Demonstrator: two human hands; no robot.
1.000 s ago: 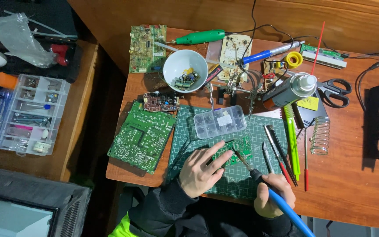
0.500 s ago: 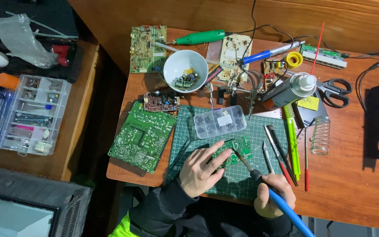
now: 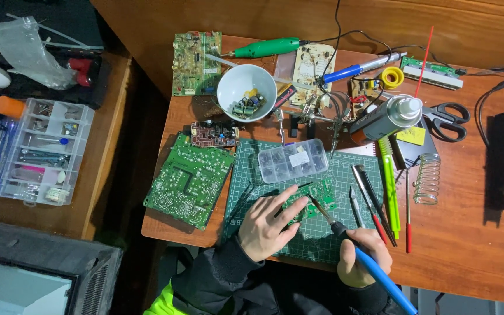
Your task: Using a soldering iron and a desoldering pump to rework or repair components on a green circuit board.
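My left hand [image 3: 266, 224] rests on a green cutting mat [image 3: 322, 239], fingers pressing down a small green circuit board [image 3: 317, 198]. A blue-handled soldering iron [image 3: 363, 256] is gripped in my right hand [image 3: 361, 256], and its metal tip [image 3: 316, 207] touches the small board beside my left fingertips. A clear compartment box [image 3: 293, 160] of small parts lies just beyond the board.
A large green circuit board [image 3: 189, 181] lies left of the mat. A white bowl [image 3: 246, 92] of components, a spray can [image 3: 386, 119], scissors [image 3: 445, 121], a spring stand [image 3: 428, 178] and hand tools [image 3: 380, 201] crowd the desk. A parts organiser [image 3: 42, 151] sits on the left table.
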